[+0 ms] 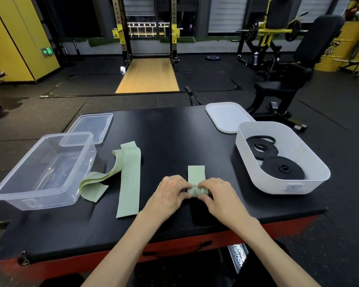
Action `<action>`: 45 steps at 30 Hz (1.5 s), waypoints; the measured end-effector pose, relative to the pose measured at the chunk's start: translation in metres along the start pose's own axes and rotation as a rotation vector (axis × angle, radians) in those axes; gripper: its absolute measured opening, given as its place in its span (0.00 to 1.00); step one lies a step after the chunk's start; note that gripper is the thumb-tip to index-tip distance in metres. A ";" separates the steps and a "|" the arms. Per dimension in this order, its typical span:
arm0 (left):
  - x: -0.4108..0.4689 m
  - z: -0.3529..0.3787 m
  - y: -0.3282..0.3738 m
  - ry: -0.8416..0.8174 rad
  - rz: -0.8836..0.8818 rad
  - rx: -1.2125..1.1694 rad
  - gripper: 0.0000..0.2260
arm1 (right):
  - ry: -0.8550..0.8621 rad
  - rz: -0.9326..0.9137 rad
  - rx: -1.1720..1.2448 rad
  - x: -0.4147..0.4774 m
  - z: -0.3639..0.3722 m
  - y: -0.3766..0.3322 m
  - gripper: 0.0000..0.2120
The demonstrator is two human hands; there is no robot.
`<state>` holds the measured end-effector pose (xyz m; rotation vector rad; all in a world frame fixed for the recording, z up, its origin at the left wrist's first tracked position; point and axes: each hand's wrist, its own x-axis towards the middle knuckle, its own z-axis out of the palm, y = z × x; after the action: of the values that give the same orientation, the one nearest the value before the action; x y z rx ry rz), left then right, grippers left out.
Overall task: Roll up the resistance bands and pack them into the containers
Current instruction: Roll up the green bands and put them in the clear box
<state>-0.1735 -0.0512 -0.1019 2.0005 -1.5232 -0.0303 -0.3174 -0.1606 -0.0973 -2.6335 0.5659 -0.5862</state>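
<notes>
A pale green resistance band (196, 175) lies on the black table top (170, 133), partly rolled at its near end. My left hand (170, 193) and my right hand (218, 193) pinch that roll from either side, with the flat tail reaching away from me. Two more green bands lie to the left: a flat one (129, 183) and a twisted one (100, 181). An empty clear container (15, 193) stands at the left. The white tub (311, 160) on the right holds two coiled black bands (282, 167).
A clear lid (89, 127) leans on the clear container's far corner. A white lid (226, 117) lies behind the white tub. Beyond the table stand a squat rack (147, 27) and a black bench (288, 83). The table's red front edge (174, 247) is close to me.
</notes>
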 end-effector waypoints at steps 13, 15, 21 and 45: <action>-0.001 0.001 0.004 0.097 0.032 0.009 0.07 | 0.021 -0.047 -0.041 0.008 0.005 0.004 0.09; -0.003 0.004 0.004 0.082 0.057 0.004 0.09 | 0.010 -0.048 -0.030 0.010 0.003 0.004 0.10; 0.003 0.004 0.005 0.065 0.069 -0.039 0.08 | -0.011 -0.055 -0.015 0.011 0.002 0.007 0.10; 0.007 0.003 -0.001 0.059 0.012 -0.065 0.07 | 0.125 0.672 0.547 0.055 -0.003 0.010 0.09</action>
<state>-0.1718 -0.0583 -0.1022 1.9245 -1.4794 -0.0157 -0.2758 -0.1951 -0.0815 -1.7593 1.0840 -0.5792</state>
